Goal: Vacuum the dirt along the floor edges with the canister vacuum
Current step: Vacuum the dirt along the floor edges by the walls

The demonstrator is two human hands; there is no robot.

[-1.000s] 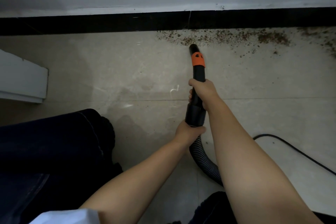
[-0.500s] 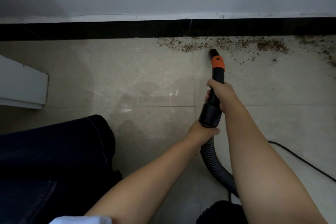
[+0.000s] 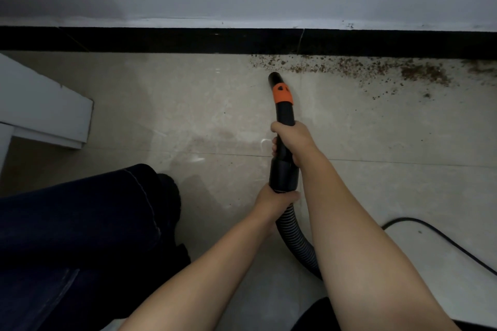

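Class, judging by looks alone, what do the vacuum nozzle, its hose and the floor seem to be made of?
Vacuum nozzle: probably hard plastic, matte black with an orange collar. Hose: likely flexible plastic, ribbed. Floor: seemingly glazed beige tile, showing grout lines and faint sheen.

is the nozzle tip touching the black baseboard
Apart. The head view shows the nozzle tip short of the black baseboard, with a strip of pale floor and dirt between them.

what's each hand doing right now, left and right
Left hand: grips the ribbed hose just below the black cuff.
Right hand: grips the vacuum wand below its orange collar.
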